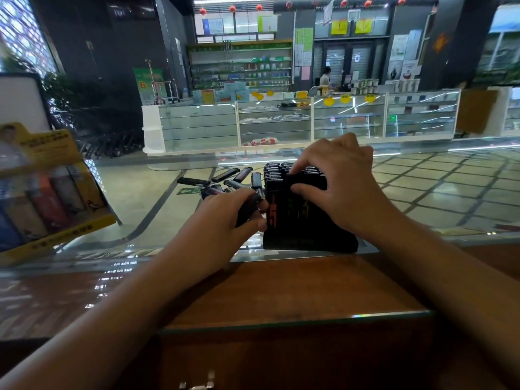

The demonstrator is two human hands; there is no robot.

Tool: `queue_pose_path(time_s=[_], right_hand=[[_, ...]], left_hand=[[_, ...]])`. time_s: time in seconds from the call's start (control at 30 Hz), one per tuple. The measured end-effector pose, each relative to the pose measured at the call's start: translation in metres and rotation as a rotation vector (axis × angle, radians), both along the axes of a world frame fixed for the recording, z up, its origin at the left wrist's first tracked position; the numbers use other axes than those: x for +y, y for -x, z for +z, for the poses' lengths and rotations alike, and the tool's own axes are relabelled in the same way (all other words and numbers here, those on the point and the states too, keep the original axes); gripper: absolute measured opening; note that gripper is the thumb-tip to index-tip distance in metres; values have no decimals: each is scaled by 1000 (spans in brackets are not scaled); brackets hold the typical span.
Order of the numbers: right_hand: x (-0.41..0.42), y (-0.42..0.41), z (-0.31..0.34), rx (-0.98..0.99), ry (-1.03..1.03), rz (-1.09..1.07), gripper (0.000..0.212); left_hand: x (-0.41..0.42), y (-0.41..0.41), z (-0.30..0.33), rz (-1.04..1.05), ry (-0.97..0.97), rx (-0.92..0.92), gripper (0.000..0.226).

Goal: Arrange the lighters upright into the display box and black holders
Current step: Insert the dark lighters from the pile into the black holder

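Both hands work at the black plastic lighter holder (309,237) standing on the glass counter top (146,209). Risk comes first: the holder is packed tight with upright black lighters (281,171), so a lighter forced into a crowded slot could probably tip its neighbours or shove the whole holder along the smooth glass. The loose black lighters (225,178) lying flat just behind the left hand could also be knocked further away by a careless sweep.

The left hand (225,218) is curled around one dark lighter with a metal top (253,202), holding it tilted, its top just beside the holder's left front corner. The right hand (334,181) arches over the holder, fingertips (294,170) pressing on the lighter tops and thumb against the front row; it seems to steady them rather than grip any one.

At the far left stands a yellow cardboard display box (56,229) with coloured lighters upright inside.
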State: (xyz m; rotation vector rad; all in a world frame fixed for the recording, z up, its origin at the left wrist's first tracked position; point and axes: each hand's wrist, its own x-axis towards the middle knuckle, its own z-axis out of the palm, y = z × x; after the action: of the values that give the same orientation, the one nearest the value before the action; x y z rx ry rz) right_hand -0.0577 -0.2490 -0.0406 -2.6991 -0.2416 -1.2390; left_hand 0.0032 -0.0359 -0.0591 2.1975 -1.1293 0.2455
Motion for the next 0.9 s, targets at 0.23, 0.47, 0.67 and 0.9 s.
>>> queue_pose_path(time_s=[0.23, 0.47, 0.67, 0.9], right_hand=[[-1, 2, -4, -66, -77, -44, 38], [18, 14, 1, -193, -424, 371, 42], [25, 17, -5, -26, -335, 432, 33], [34, 14, -10, 135, -319, 543, 58]], left_hand=[[0, 8, 4, -118, 166, 151, 14], [-2, 21, 12, -282, 302, 522, 20], [-3, 19, 16, -260, 449, 533, 28], [-9, 26, 14, -315, 503, 617, 25]])
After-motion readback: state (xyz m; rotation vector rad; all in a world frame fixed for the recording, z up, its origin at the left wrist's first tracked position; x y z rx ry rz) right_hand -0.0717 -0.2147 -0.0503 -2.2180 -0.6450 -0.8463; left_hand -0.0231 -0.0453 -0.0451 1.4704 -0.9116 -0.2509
